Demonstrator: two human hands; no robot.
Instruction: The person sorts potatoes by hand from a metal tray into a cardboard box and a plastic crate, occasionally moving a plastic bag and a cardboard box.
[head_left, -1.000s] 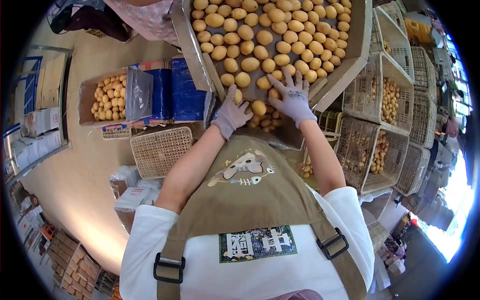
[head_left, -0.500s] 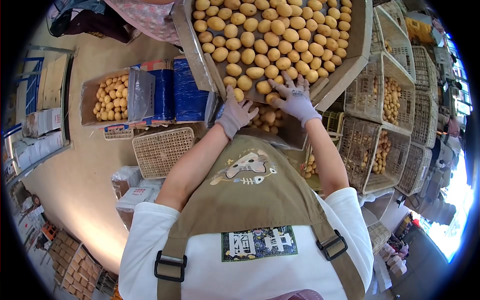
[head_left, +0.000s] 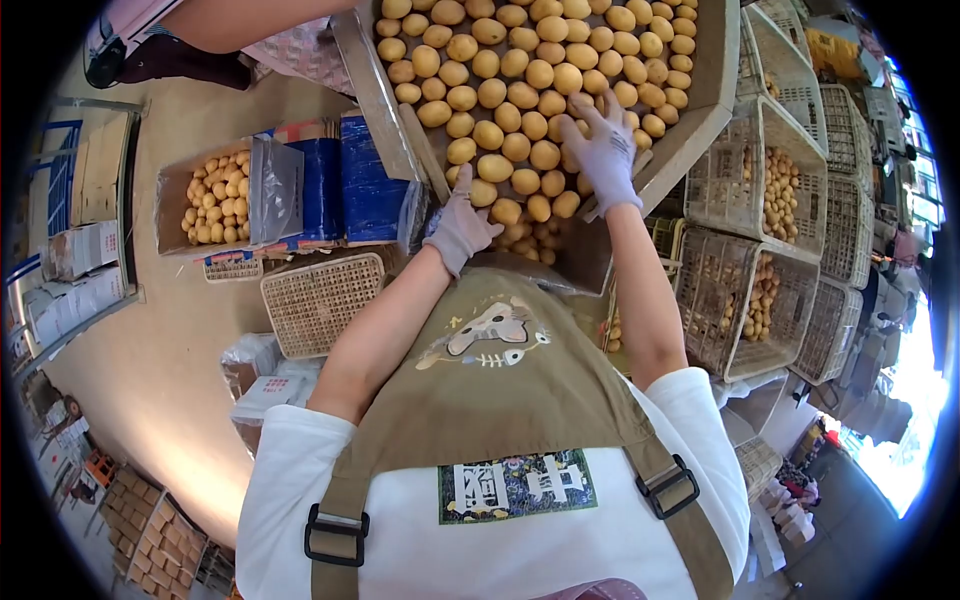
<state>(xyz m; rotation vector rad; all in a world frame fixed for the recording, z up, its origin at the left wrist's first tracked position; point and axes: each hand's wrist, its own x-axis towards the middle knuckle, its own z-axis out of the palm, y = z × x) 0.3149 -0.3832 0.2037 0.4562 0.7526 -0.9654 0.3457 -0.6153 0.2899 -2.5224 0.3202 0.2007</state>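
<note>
Many yellow-brown, oval potatoes (head_left: pixel 540 75) lie in a wide tray (head_left: pixel 700 125) with raised sides, narrowing toward me. At its mouth, my gloved left hand (head_left: pixel 465 228) rests beside the left edge, fingers apart, one fingertip near a potato. My gloved right hand (head_left: pixel 608 160) reaches farther into the tray, fingers spread over and touching potatoes on the right side. Below the mouth, a box (head_left: pixel 585 262) holds more potatoes, partly hidden by my apron (head_left: pixel 480 390) and left hand.
A box of potatoes (head_left: pixel 218 200) stands at left beside blue-wrapped boxes (head_left: pixel 375 185). An upturned plastic crate (head_left: pixel 322 305) is nearer me. Stacked crates (head_left: pixel 725 290), some holding potatoes, line the right. Another person's arm (head_left: pixel 250 22) extends across the top left.
My right hand has moved up and inward over the potatoes. My left hand has shifted slightly left and down. Potatoes have shifted at the tray mouth, and another person's arm has come into view.
</note>
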